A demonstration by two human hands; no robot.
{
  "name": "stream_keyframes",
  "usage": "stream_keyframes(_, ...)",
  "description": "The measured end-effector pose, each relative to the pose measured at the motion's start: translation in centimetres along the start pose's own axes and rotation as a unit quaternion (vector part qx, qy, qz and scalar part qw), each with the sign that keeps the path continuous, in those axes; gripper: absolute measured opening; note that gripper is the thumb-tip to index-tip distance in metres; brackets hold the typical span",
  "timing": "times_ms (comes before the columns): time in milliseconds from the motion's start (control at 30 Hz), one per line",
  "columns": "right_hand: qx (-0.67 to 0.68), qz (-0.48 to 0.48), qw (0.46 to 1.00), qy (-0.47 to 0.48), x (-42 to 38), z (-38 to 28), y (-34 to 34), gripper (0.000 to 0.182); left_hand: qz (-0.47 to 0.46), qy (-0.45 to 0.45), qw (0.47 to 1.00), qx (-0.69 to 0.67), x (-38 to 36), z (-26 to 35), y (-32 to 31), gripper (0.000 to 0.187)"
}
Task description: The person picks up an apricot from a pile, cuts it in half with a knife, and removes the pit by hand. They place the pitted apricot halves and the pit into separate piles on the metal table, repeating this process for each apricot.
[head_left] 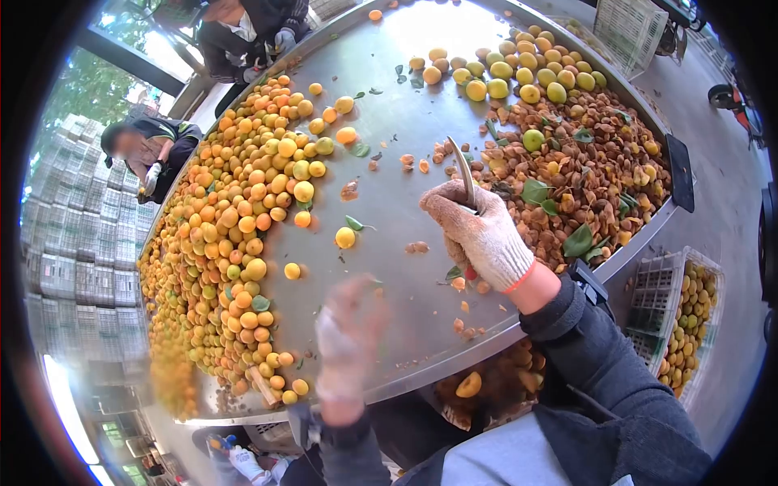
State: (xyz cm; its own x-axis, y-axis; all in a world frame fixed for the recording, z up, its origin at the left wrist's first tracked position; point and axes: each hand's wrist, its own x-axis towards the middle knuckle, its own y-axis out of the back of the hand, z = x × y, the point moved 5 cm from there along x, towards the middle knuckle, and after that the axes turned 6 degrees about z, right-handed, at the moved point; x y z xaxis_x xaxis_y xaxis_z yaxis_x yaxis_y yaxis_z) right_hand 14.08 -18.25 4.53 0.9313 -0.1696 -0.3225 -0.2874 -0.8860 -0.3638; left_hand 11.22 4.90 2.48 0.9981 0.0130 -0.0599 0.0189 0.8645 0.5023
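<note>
My right hand (480, 233), in a soiled white knit glove, is closed around a knife with a curved metal blade (463, 168). The blade points up and away over the metal table (373, 275), and a bit of red shows below the fist. My left hand (348, 340), also gloved, is smeared by motion above the near part of the table; its fingers cannot be made out. Between the hands and the left pile lie a few loose apricots (345, 237). Brown apricot pits (583, 174) are heaped beyond my right hand, mixed with green leaves.
A large pile of apricots (243, 211) covers the table's left side; yellow-green fruit (531, 69) lies at the far right. Below the near edge is a container of split apricots (486, 381). A crate of fruit (689, 316) stands right. Co-workers (154, 154) are along the left side.
</note>
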Motion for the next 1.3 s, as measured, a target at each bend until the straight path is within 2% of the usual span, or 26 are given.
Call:
stream_keyframes(67,-0.006,0.007,1.000,-0.006,0.0,0.1,0.0,0.020,0.140,0.011,0.986,0.088,5.1,-0.2,1.1,0.037)
stream_keyframes(133,-0.012,0.014,1.000,-0.007,0.0,0.2,0.0,0.021,0.182,-0.009,0.969,0.167,9.9,-3.8,0.6,0.032)
stream_keyframes(167,-0.011,0.009,1.000,0.003,0.1,0.4,0.0,0.022,0.180,-0.012,0.970,0.163,11.2,-4.6,-0.2,0.032)
stream_keyframes(200,-0.010,0.005,1.000,0.012,0.1,0.5,0.2,0.022,0.157,-0.059,0.937,0.308,12.1,-4.9,-1.4,0.032)
stream_keyframes(233,-0.018,0.000,1.000,0.017,0.2,0.6,0.2,0.020,0.130,-0.104,0.880,0.445,12.5,-4.8,-2.4,0.032)
stream_keyframes(267,-0.019,0.004,1.000,0.016,0.3,0.9,0.4,0.020,0.127,-0.105,0.881,0.444,12.7,-5.1,-2.5,0.032)
stream_keyframes(333,-0.003,-0.017,1.000,0.005,0.6,1.3,0.1,0.018,0.116,-0.038,0.951,0.283,12.6,-5.3,-2.1,0.038)
stream_keyframes(367,-0.018,-0.015,1.000,-0.004,0.6,1.3,0.0,0.015,0.075,0.059,0.994,0.062,12.1,-6.1,-2.0,0.038)
stream_keyframes(400,-0.017,-0.016,1.000,-0.004,0.6,1.3,-0.1,0.015,0.075,0.059,0.993,0.063,11.0,-5.5,-1.5,0.038)
stream_keyframes(433,-0.051,-0.031,0.998,0.002,0.5,1.5,-0.4,0.014,0.027,0.093,0.971,-0.218,9.4,-5.3,-1.6,0.037)
stream_keyframes(467,-0.086,-0.049,0.995,0.008,0.5,1.9,-0.9,0.013,-0.020,0.117,0.869,-0.480,7.9,-4.8,-1.7,0.036)
stream_keyframes(500,-0.148,-0.072,0.985,0.051,0.6,2.5,-1.2,0.014,-0.014,0.115,0.870,-0.479,6.7,-4.5,-1.5,0.036)
stream_keyframes(533,-0.147,-0.079,0.985,0.050,0.7,3.4,-1.4,0.014,-0.027,0.118,0.838,-0.533,5.5,-4.2,-1.7,0.037)
stream_keyframes(567,-0.214,-0.125,0.964,0.091,0.5,4.1,-2.0,0.016,-0.041,0.119,0.801,-0.586,4.5,-4.1,-2.0,0.038)
stream_keyframes(600,-0.280,-0.168,0.936,0.131,0.0,4.4,-2.7,0.018,-0.037,0.118,0.800,-0.587,3.8,-4.4,-2.1,0.038)
stream_keyframes(633,-0.336,-0.199,0.909,0.145,-0.5,4.8,-3.2,0.020,-0.049,0.133,0.751,-0.645,3.1,-4.7,-2.5,0.040)
stream_keyframes(667,-0.337,-0.201,0.908,0.144,-0.9,5.1,-3.3,0.020,-0.061,0.149,0.697,-0.699,2.6,-5.1,-2.9,0.042)
stream_keyframes(700,-0.348,-0.222,0.901,0.134,-1.3,5.6,-3.6,0.019,-0.097,0.132,0.688,-0.707,2.2,-4.7,-3.1,0.047)
stream_keyframes(933,-0.318,-0.246,0.911,0.091,-2.9,7.6,-4.1,0.018,-0.099,0.095,0.679,-0.722,0.6,-4.4,-4.1,0.045)
stream_keyframes(1100,-0.360,-0.277,0.887,0.079,-3.7,7.7,-4.8,0.019,-0.054,0.125,0.697,-0.704,-0.5,-4.3,-4.3,0.044)
stream_keyframes(1300,-0.408,-0.251,0.874,0.084,-4.2,7.7,-5.0,0.021,-0.039,0.085,0.736,-0.670,-1.3,-4.3,-4.3,0.041)
